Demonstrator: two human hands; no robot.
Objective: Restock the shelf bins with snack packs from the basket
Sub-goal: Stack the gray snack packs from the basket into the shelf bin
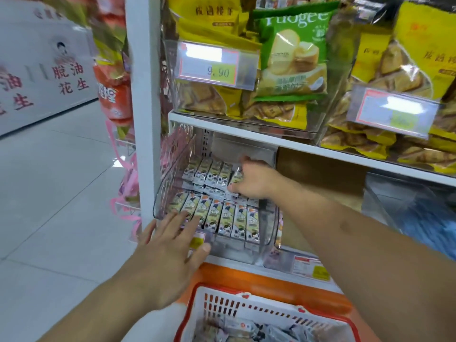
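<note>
Snack packs: slim oblong packs lie in the clear bin in two rows, side by side, each long axis running front to back, the printed faces up; the front row tilts up toward the camera.
Back row: more of the same packs sit deeper in, also lengthwise front to back.
Clear bin: the transparent bin stands on the lower shelf at the left end, just beside the white upright; a price label is on its front wall.
Right hand: the right hand reaches into the bin over the back row, fingers curled and pinched on one small pack at the row's right end.
Left hand: the left hand is spread flat, fingers splayed, laid on the bin's front left corner, fingertips touching the ends of the front-row packs.
Basket: a red and white basket sits below the shelf, near the forearms, with loose wrapped packs inside; they are blurred.
Upper shelf: clear bins there hold large yellow bags and one green bag, upright; one price tag reads 9.90.
</note>
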